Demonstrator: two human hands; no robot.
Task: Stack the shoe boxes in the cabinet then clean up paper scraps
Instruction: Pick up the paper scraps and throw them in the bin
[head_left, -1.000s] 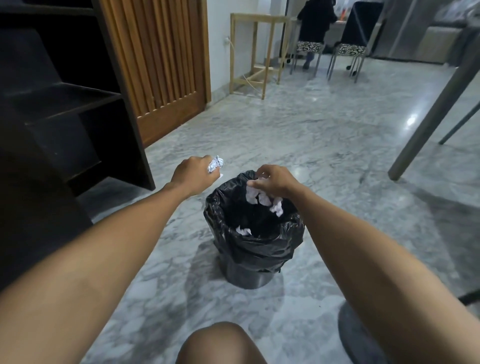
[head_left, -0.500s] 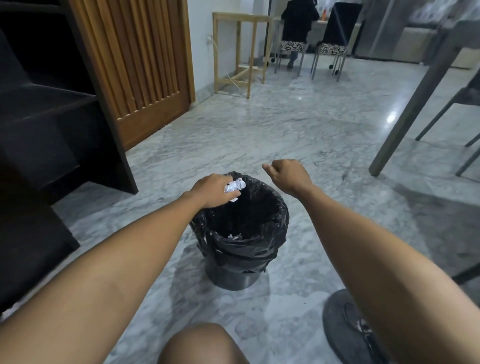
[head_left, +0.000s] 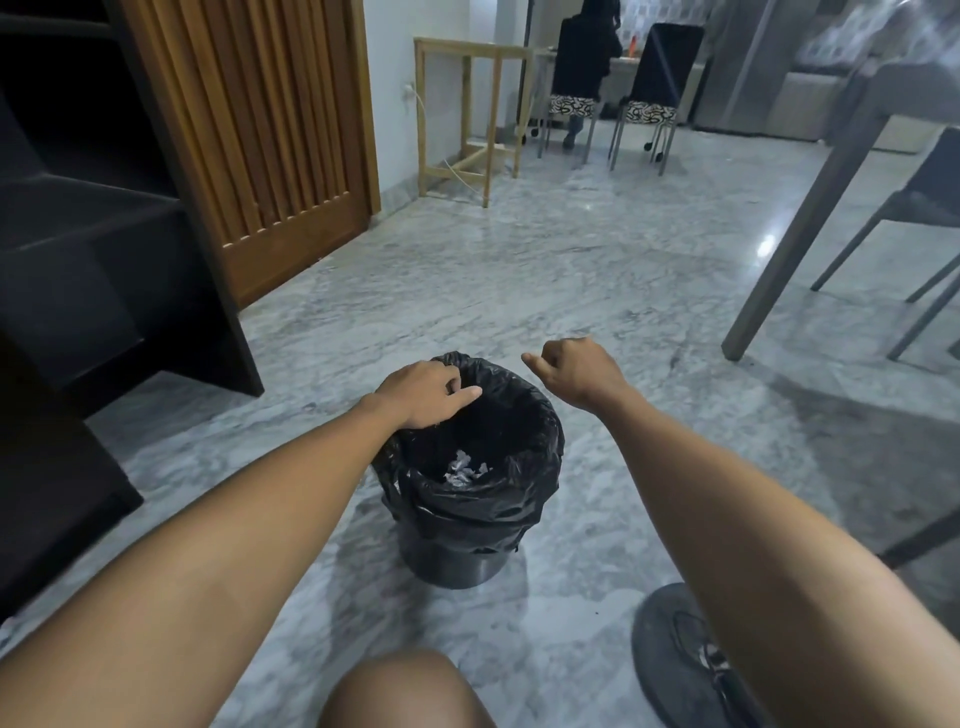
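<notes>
Crumpled white paper scraps (head_left: 464, 473) at bottom of black-lined bin (head_left: 470, 499), below left hand (head_left: 426, 392) resting relaxed on the rim, right hand (head_left: 576, 371) clenched empty just right of bin, bare marble floor (head_left: 519, 291) beyond, dark cabinet (head_left: 104, 249) left.

Grey-white veined marble floor (head_left: 571, 270), glossy, with a light glare spot at right. Standing directly on it: small black bin (head_left: 467, 540) lined with a black bag, centre foreground; dark cabinet (head_left: 104, 260) at left; light wooden frame stand (head_left: 467, 119) by the far wall; two black chairs (head_left: 649, 93) with patterned seats at the back; grey table leg (head_left: 810, 208) and a grey chair (head_left: 924, 218) at right; dark round base (head_left: 670, 644) at bottom right
</notes>
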